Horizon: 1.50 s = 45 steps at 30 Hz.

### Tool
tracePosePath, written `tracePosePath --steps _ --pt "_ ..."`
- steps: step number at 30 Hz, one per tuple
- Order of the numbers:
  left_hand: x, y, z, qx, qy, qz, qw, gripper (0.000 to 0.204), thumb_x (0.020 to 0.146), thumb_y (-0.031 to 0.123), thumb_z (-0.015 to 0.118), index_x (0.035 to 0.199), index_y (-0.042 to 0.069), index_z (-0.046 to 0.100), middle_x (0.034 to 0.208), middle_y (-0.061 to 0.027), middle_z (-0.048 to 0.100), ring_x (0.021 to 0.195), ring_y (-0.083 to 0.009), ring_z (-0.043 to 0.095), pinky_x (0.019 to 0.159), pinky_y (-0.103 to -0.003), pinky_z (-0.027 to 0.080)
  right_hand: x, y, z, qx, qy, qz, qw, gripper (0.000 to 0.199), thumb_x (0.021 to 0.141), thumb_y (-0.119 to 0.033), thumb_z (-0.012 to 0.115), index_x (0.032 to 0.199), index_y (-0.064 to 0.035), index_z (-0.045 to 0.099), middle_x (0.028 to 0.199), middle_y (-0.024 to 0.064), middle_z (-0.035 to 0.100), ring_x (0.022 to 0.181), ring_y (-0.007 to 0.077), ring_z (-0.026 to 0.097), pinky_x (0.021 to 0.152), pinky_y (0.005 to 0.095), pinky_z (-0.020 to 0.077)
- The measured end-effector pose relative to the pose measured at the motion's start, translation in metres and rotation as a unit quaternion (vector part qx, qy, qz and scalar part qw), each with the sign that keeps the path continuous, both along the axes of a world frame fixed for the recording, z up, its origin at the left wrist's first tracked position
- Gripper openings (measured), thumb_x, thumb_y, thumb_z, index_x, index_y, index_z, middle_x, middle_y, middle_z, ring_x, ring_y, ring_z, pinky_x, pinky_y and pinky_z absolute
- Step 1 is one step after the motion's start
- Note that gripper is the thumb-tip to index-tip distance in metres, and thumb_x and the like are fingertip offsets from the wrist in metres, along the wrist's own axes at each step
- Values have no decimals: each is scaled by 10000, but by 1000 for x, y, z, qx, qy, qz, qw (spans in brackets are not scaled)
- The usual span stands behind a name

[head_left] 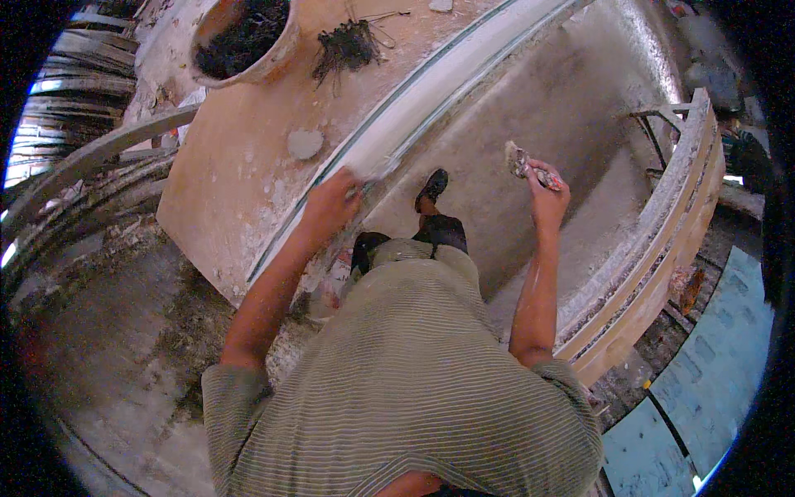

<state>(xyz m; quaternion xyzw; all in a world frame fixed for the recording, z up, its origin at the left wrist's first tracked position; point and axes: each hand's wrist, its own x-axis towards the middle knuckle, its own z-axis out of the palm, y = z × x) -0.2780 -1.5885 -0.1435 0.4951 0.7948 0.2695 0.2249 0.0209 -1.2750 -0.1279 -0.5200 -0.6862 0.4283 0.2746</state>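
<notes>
My left hand rests on the near end of a long white plaster moulding strip that runs diagonally along the edge of a plaster-stained work table. Its fingers press on the strip's white surface. My right hand is raised over the floor to the right, closed around a small plaster-caked tool or lump. What exactly that lump is I cannot tell. Below, my striped shirt fills the lower middle, and one dark shoe shows on the floor.
A round bowl of dark fibres and a loose fibre bundle lie at the table's far end, a small plaster blob nearer. A curved wooden mould stands at the right. Curved strips are stacked at left.
</notes>
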Motion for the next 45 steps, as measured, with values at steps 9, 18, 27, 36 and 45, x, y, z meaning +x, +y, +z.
tracePosePath --steps 9,18,27,36,45 --pt "-15 217 0 -17 -8 6 1000 262 849 181 670 1085 80 723 1038 -146 653 959 -378 650 826 -453 539 -8 55 -2 -72 0 -14 997 117 902 -78 759 1014 -50 777 942 3 744 856 83 654 801 257 523" --pt "-8 109 16 -64 -58 18 996 205 844 88 713 1045 49 698 1016 -158 654 990 -352 664 860 -416 534 33 95 -21 -91 -18 -90 992 120 901 -75 752 1017 -45 767 931 -6 740 846 87 658 817 258 523" --pt "-22 346 -12 65 31 -11 997 257 834 250 709 1028 85 739 1049 -175 682 986 -407 661 858 -481 541 29 53 -13 -89 -26 -39 995 138 896 -88 760 1021 -32 763 957 -16 745 860 72 653 826 251 517" --pt "-10 80 -27 57 -81 46 994 300 886 267 725 1085 42 718 1052 -184 684 1013 -346 656 897 -426 508 17 -55 -20 -116 -27 -7 993 163 886 -102 774 1041 -51 767 943 -9 743 824 91 662 786 261 533" --pt "49 -79 -21 -93 -263 259 925 366 921 306 728 1157 26 699 861 -110 693 659 -192 595 640 -357 490 -62 -160 -70 -262 108 28 959 166 886 -149 769 1026 -61 777 895 31 759 769 130 692 701 294 558"
